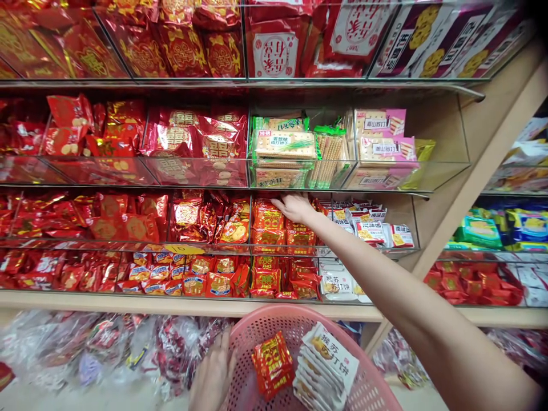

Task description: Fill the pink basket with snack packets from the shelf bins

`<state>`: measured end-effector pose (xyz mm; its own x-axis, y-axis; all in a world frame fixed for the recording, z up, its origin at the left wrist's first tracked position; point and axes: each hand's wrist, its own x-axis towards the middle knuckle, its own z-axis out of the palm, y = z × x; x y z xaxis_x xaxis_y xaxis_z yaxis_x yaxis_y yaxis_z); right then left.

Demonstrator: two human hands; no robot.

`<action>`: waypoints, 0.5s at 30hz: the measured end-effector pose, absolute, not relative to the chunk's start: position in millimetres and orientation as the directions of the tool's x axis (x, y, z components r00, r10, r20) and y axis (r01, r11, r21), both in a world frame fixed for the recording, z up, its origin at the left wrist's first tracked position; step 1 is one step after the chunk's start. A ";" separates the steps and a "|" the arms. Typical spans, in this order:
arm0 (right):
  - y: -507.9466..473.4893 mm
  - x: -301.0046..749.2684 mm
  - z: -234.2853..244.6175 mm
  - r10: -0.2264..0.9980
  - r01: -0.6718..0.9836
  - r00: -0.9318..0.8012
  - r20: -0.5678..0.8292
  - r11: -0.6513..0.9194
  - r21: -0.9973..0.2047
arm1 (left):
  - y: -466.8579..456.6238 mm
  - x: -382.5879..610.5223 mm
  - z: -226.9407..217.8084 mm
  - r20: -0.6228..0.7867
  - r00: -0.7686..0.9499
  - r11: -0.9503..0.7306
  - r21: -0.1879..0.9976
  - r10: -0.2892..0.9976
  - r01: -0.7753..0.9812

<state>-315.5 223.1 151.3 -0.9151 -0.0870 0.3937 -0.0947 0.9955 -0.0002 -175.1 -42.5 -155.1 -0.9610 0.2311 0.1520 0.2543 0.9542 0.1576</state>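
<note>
My right hand [294,207] reaches up into a clear shelf bin and rests palm down, fingers curled, on a stack of red and orange snack packets [269,220]. Whether it grips one is hidden. My left hand [213,374] holds the rim of a pink perforated basket [261,331] at the bottom of the view, fingers wrapped on its left edge. Inside the basket lie red and orange packets [273,362] and a row of white cracker packets [325,362].
Tiers of clear acrylic bins hold red snack packs [188,140], green cracker packs [283,145], pink cracker packs [383,145] and white packs [372,228]. A wooden shelf edge [128,303] runs below. Plastic bags of sweets [107,348] sit beneath. Another rack [505,228] stands right.
</note>
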 end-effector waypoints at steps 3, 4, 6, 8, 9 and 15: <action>222.5 -319.0 151.0 -0.075 -0.088 -0.921 0.383 0.996 -0.015 | -44.0 -175.8 -159.8 0.159 -0.959 0.955 0.145 0.234 0.257; 223.0 -319.6 150.5 -0.070 -0.085 -0.921 0.383 0.996 -0.022 | -44.4 -175.9 -161.1 0.159 -0.959 0.956 0.144 0.234 0.257; 224.4 -319.4 149.1 -0.064 -0.083 -0.919 0.389 0.996 -0.032 | -44.8 -175.9 -162.5 0.160 -0.959 0.955 0.144 0.235 0.258; 225.8 -316.9 146.7 -0.063 -0.095 -0.909 0.411 0.994 -0.057 | -44.2 -175.9 -161.7 0.157 -0.959 0.955 0.144 0.237 0.260; 226.4 -314.8 145.1 -0.064 -0.107 -0.898 0.435 0.991 -0.075 | -43.6 -175.9 -160.7 0.152 -0.960 0.956 0.144 0.235 0.257; 231.7 -292.8 127.4 -0.122 -0.248 -0.783 0.610 0.960 -0.126 | -39.5 -174.3 -150.7 0.106 -0.970 0.958 0.164 0.221 0.236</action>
